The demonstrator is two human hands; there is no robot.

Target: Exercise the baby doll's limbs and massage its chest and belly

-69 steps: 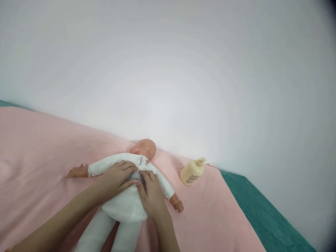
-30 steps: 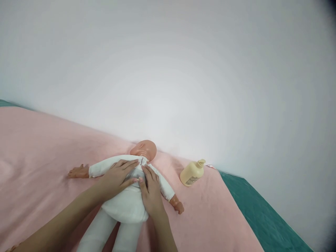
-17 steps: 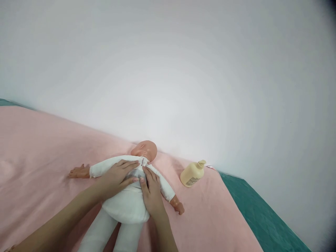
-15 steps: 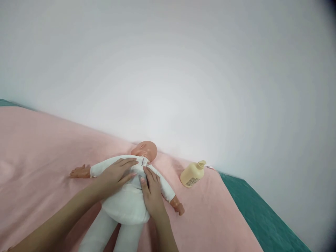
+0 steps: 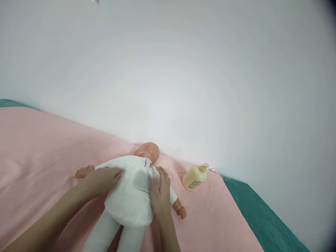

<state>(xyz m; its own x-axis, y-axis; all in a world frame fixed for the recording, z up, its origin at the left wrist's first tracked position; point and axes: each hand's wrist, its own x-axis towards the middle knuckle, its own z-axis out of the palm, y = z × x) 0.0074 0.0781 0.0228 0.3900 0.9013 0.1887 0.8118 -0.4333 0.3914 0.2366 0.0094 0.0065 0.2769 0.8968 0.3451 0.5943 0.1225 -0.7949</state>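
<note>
A baby doll [image 5: 131,210] with a white cloth body lies on a pink cloth, its bald plastic head [image 5: 149,151] turned to the side and its arms spread. A greyish patch [image 5: 143,180] shows in the middle of its upper torso. My left hand [image 5: 109,178] rests against the torso's left side near the armpit, fingers extended and partly hidden by the hand itself. On the opposite side my right hand [image 5: 161,190] lies along the torso, open, its fingers pointing towards the doll's shoulder. Neither hand grasps anything.
A cream pump bottle [image 5: 194,177] stands on the pink cloth [image 5: 210,217] to the right of the doll. Green covering [image 5: 252,199] shows past the cloth's right edge. A white wall [image 5: 168,87] rises directly behind the doll's head.
My hands have slid apart from the middle of the doll's torso to its two sides, uncovering the greyish patch. The view has shifted slightly.
</note>
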